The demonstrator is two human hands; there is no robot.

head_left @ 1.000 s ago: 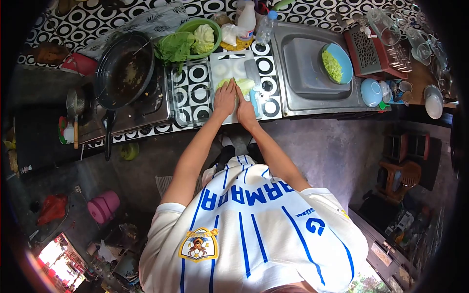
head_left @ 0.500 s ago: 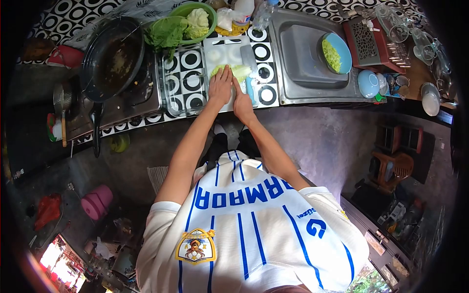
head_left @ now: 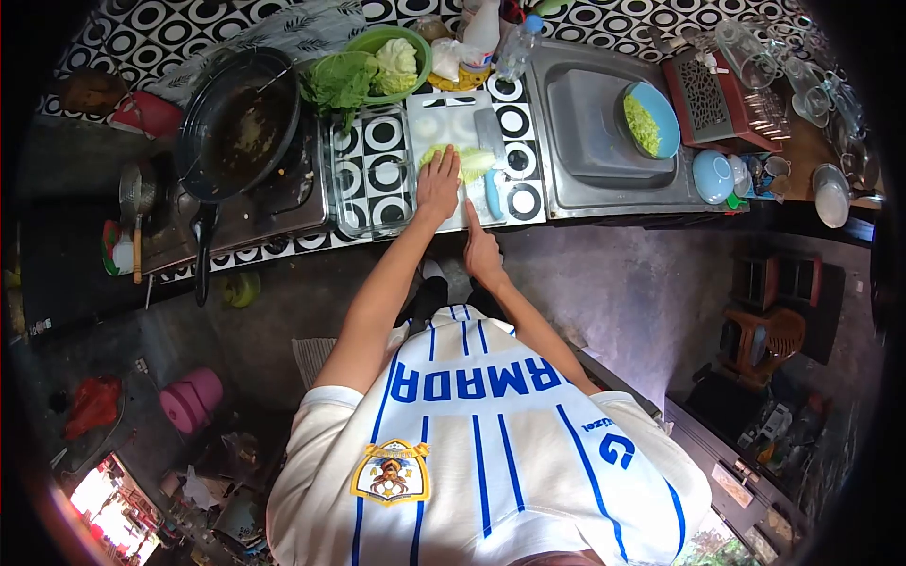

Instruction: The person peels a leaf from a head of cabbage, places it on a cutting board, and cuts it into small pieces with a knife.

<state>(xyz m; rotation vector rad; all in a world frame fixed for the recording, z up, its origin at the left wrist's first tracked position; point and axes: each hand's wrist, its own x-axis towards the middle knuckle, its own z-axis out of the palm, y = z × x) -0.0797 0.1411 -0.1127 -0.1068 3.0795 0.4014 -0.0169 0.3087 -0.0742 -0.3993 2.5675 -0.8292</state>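
Observation:
My left hand (head_left: 438,191) lies flat with fingers stretched over a pale green cabbage leaf (head_left: 478,163) on a white cutting board (head_left: 444,118). The leaf is partly hidden under the fingers. Just off the board's near edge, my right hand (head_left: 483,253) has its index finger extended toward the board and the other fingers curled; nothing shows in it. A knife with a light blue handle (head_left: 493,195) lies along the board's right side, its blade pointing away from me. Beyond the board, a green basin (head_left: 420,47) holds leafy greens (head_left: 342,80) and a cabbage (head_left: 395,64).
On the left stove sits a dark wok (head_left: 193,141) with its handle jutting past the counter edge. A glass dish (head_left: 344,222) stands left of the board. Right of it is a steel sink (head_left: 557,193) with a blue bowl (head_left: 668,118) of shredded cabbage. Bottles (head_left: 517,52) stand behind.
My right hand has drawn back toward me from the leaf to the board's near edge. My left hand stays on the leaf. The whole view has shifted slightly.

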